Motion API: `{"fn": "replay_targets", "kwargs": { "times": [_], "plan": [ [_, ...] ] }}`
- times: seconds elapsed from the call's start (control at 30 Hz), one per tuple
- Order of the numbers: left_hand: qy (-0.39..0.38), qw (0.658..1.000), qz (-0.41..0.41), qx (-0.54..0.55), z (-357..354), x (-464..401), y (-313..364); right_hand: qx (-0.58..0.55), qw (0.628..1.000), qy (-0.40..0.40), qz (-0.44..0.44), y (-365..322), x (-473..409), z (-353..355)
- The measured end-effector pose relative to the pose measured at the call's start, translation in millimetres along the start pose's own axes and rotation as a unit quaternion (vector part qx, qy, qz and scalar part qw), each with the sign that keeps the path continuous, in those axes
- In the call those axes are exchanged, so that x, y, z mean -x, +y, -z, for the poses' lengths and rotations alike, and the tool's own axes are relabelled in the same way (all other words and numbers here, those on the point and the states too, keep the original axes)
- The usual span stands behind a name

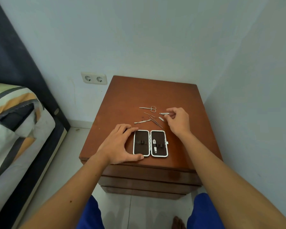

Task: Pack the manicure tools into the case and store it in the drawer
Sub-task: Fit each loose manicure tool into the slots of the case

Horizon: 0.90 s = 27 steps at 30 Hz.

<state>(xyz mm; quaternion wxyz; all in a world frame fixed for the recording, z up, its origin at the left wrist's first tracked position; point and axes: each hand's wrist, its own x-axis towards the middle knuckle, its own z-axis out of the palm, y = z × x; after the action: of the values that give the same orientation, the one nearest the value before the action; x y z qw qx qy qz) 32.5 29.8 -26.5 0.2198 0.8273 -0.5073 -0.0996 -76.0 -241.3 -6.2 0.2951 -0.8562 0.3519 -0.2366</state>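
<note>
On the counter, the open case lies flat, one tool strapped in. Left hand steadies its edge, grasping nothing. Right hand pinches a nail clipper among loose tools. Packing is underway; next, seat it under a strap.

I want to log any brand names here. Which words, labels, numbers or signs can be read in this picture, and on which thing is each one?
None can be read.
The case, the tools such as the scissors, and the sockets show no legible text.
</note>
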Motion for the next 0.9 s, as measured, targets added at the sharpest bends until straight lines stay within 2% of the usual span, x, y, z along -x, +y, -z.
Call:
{"fn": "replay_targets", "kwargs": {
  "times": [0.27,0.43,0.5,0.6,0.73,0.9],
  "plan": [
    [0.002,1.0,-0.006,0.003,1,-1,0,0.041,0.999,-0.016,-0.031,2,-7,-8],
    [0.003,1.0,-0.006,0.003,1,0,1,-0.018,0.999,-0.036,-0.014,1,0,12],
    [0.001,1.0,-0.003,0.001,1,-1,1,-0.09,0.993,-0.081,-0.011,0,6,26],
    [-0.005,1.0,0.003,0.0,1,-1,1,-0.188,0.963,-0.192,-0.002,-1,17,47],
    [0.002,1.0,0.002,-0.002,0,-1,1,-0.134,0.95,-0.282,0.009,-1,26,60],
    [0.005,1.0,-0.001,0.0,1,0,3,-0.074,0.946,-0.315,0.017,3,23,60]
  ]
}}
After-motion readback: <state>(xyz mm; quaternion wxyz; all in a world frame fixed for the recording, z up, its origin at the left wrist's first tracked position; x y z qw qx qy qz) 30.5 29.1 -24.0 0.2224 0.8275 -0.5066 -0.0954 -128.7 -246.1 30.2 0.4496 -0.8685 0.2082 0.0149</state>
